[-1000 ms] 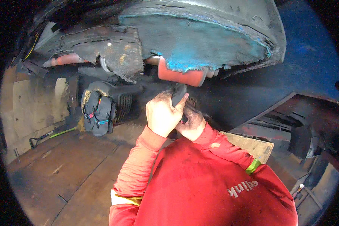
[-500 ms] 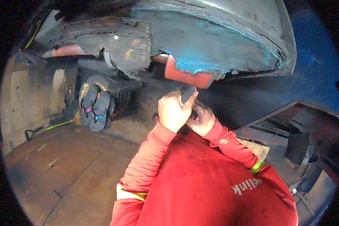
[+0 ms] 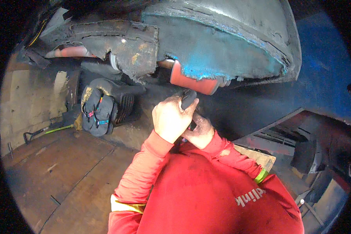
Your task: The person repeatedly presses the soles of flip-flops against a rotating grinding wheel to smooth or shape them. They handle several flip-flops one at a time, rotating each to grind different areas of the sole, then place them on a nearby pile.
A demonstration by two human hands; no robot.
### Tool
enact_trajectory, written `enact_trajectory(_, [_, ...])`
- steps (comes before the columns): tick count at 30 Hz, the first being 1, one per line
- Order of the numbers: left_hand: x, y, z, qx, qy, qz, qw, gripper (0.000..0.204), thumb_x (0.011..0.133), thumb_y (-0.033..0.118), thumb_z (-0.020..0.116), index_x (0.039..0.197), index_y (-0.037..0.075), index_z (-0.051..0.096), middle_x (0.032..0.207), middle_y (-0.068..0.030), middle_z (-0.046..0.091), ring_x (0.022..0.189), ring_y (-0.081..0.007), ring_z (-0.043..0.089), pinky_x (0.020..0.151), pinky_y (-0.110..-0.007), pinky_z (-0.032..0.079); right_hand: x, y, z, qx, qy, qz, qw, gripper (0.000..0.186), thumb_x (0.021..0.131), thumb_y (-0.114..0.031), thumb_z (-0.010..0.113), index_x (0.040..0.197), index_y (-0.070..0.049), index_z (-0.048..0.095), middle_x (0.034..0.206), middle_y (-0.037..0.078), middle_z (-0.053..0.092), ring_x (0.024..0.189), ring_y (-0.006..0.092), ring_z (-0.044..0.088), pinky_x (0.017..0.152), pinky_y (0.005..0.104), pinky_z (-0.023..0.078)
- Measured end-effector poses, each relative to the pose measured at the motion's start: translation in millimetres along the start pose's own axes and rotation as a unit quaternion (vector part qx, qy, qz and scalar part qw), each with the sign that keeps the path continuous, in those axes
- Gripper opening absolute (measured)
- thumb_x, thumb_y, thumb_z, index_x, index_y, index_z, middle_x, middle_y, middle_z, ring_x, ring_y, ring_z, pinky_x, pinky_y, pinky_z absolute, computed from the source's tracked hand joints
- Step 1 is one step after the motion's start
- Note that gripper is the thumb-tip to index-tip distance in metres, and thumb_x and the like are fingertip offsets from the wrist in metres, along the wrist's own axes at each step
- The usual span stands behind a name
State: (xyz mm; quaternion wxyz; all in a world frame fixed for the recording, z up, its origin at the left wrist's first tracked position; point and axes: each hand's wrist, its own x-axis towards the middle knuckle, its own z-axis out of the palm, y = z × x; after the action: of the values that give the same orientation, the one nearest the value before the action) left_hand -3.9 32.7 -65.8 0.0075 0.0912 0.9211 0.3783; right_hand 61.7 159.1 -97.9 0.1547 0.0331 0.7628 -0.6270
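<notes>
Both my hands are closed around a dark flip-flop (image 3: 189,99), seen partly end-on, just below the red abrasive belt (image 3: 193,82) of a sanding machine. My left hand (image 3: 168,119) grips it from the left, thumb along its side. Lower and to the right, my right hand (image 3: 201,130) holds it too, its fingers dusty and partly hidden. A narrow gap seems to show between the flip-flop's tip and the belt; whether they touch I cannot tell. The flip-flop's lower part is hidden by my hands.
Above hangs the machine's dusty hood (image 3: 222,46), caked with blue powder. Several dark flip-flops (image 3: 101,113) lie on a dusty motor-like housing (image 3: 124,101) to the left. A green-and-black handle (image 3: 58,129) rests beyond the brown floor (image 3: 66,171). Framework (image 3: 277,132) stands at right.
My hands and the flip-flop have shifted slightly left and down from the belt. The flip-flop has turned, showing more of its rounded end.
</notes>
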Motion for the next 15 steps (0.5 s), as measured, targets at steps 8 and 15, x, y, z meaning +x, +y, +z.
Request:
enact_trajectory(8, [23.7, -13.3, 42.0, 0.059, -0.06, -0.049, 0.995, 0.046, 0.08, 0.046, 0.071, 0.068, 0.001, 0.067, 0.07, -0.0238, 0.065, 0.067, -0.0404, 0.067, 0.061, -0.048, 0.053, 26.6, 18.1, -17.2, 0.021, -0.028, 0.045, 0.998, 0.055, 0.079, -0.026, 0.078, 0.122, 0.001, 0.059, 0.114, 0.015, 0.067, 0.101, 0.021, 0.065, 0.09, 0.0364, 0.05])
enact_trajectory(15, [-14.1, -16.4, 41.8, -0.327, -0.033, -0.097, 0.94, 0.028, 0.088, 0.021, 0.073, 0.105, -0.001, 0.072, 0.098, -0.018, 0.073, 0.09, -0.0258, 0.073, 0.077, -0.032, 0.055, 2.9, 22.2, -16.3, -0.333, 0.055, -0.118, 0.934, 0.058, 0.082, -0.013, 0.065, 0.134, 0.006, 0.048, 0.132, 0.036, 0.05, 0.115, 0.0473, 0.056, 0.096, 0.0485, 0.049])
